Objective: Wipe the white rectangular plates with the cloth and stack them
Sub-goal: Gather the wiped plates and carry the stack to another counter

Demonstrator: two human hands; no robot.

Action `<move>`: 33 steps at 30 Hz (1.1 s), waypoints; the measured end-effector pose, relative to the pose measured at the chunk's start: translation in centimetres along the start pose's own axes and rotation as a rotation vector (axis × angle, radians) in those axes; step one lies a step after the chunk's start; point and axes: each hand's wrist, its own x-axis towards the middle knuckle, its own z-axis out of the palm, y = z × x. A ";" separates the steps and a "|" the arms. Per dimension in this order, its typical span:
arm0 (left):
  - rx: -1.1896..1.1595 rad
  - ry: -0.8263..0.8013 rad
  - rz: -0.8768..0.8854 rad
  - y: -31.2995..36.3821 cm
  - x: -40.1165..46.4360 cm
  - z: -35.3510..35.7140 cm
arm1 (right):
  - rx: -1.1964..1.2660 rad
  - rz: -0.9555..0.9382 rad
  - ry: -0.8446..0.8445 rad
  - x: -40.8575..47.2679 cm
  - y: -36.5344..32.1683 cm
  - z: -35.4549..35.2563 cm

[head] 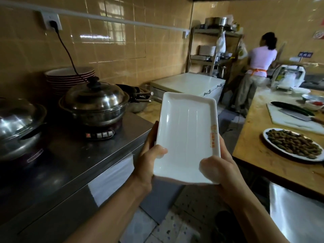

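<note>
Two worktops are flanking the tiled aisle you are standing in: a steel counter (pixel 91 155) on your left and a wooden table (pixel 259 137) on your right, with yellow tiled walls (pixel 122 41) closing the room behind them. Far back, a white chest freezer (pixel 191 85) is sitting beside a metal rack (pixel 210 50) loaded with pots and dishes, and a person in a pale top (pixel 259 67) is working with their back to you. On the steel counter a lidded pot (pixel 94 104) is standing on an electric cooker, its black cord running up to a wall socket (pixel 51 21); a second lidded pan (pixel 19 125) is sitting at the left edge, and a stack of red-rimmed bowls (pixel 68 76) is standing behind the pot against the wall. On the wooden table an oval dish of brown food (pixel 292 144) is lying near the front edge, with a white cutting board (pixel 294 120), a cleaver (pixel 296 115) and a cucumber (pixel 291 107) farther back.

You are holding the white plate (pixel 187 135) in the air over the aisle, between the two worktops and touching neither, tilted toward you with an orange mark along its right rim. Your left hand (pixel 149 155) is gripping its lower left edge, thumb lying on the inner face. Your right hand (pixel 219 165) is gripping the lower right corner, thumb curled over the rim.
</note>
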 end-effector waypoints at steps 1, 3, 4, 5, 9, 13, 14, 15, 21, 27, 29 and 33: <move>0.002 -0.014 0.003 -0.6 1.9 -0.1 | 0.010 -0.003 0.017 1.6 0.5 -0.6; 0.000 -0.027 0.010 -1.8 6.0 -0.1 | 0.012 -0.014 0.032 5.1 1.2 -2.0; 0.000 -0.032 0.009 -2.2 8.1 0.0 | 0.011 -0.014 0.031 6.9 1.4 -2.7; -0.001 -0.036 0.003 -2.7 10.1 0.0 | 0.011 -0.008 0.037 8.7 1.5 -3.5; -0.008 -0.034 -0.002 -4.0 17.7 0.2 | -0.017 -0.007 0.043 15.4 1.2 -6.3; -0.023 -0.068 0.006 -5.0 24.3 0.8 | -0.048 -0.017 0.053 21.3 1.2 -8.7; -0.023 -0.068 0.007 -5.3 26.0 1.0 | -0.057 -0.020 0.065 22.7 1.4 -9.4; -0.028 -0.072 0.006 -5.6 27.7 1.2 | -0.061 -0.021 0.076 24.1 1.7 -10.0; -0.085 -0.074 -0.037 -8.7 37.5 1.8 | -0.062 -0.017 0.122 32.7 3.4 -13.7; -0.094 -0.176 -0.021 -11.4 50.6 2.9 | -0.110 -0.045 0.207 43.1 4.5 -18.5; -0.091 -0.222 -0.023 -12.1 54.6 3.7 | -0.107 -0.060 0.240 46.1 4.8 -20.3; -0.117 -0.306 -0.028 -14.0 61.1 5.8 | -0.100 -0.074 0.305 50.8 5.9 -24.0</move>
